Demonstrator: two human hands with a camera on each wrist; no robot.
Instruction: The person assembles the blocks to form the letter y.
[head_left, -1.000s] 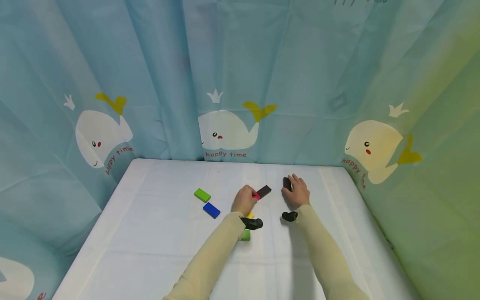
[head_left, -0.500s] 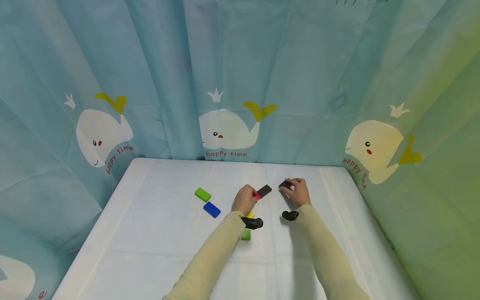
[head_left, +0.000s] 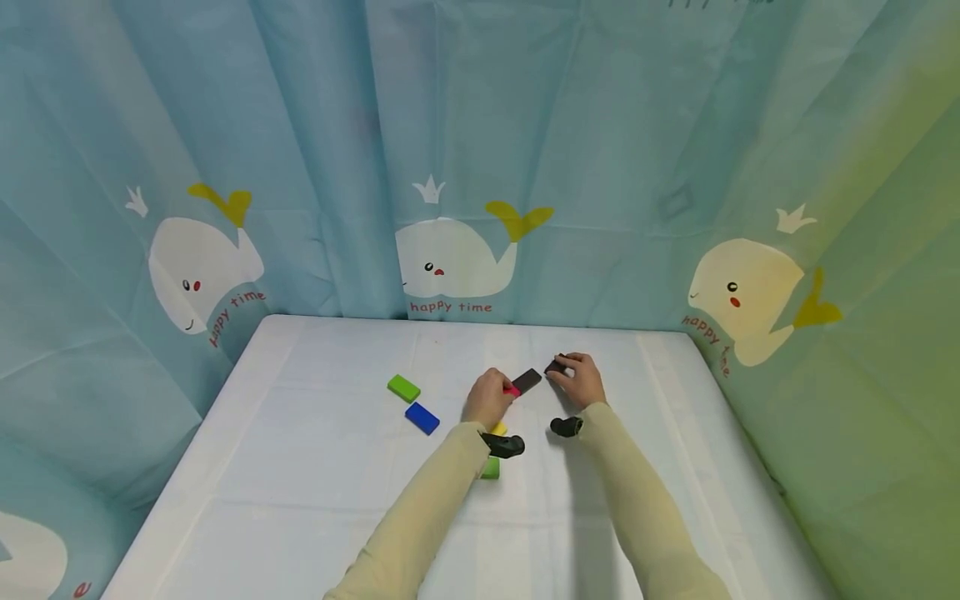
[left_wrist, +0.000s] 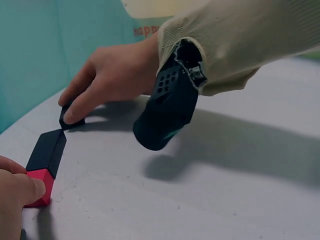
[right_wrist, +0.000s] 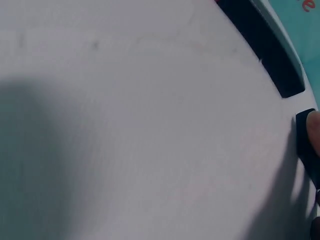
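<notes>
Right at the middle of the white counter (head_left: 300,467), the right hand (head_left: 579,382) pinched a small black block (head_left: 556,366) between curled fingers and thumb, holding it at the far end of a second black block (head_left: 527,381) that lay flat. In the left wrist view the held block (left_wrist: 70,120) met the lying one (left_wrist: 47,148) corner to corner, though whether they truly touched was hard to judge. The lying block's long axis ran slantwise from the left hand toward the right, and at its near end sat a red block (left_wrist: 39,186), against which the left hand (head_left: 488,398) pressed with curled fingers. So the right hand was the nearer to the block's free far end, the left to the red end. A green block (head_left: 403,387) and a blue block (head_left: 422,417) lay well apart to the left. Under the left forearm a yellow piece (head_left: 500,429) and another green piece (head_left: 491,468) showed only partly, hidden by the sleeve and wrist camera. The right wrist view caught only dark edges of the blocks at its right border.
</notes>
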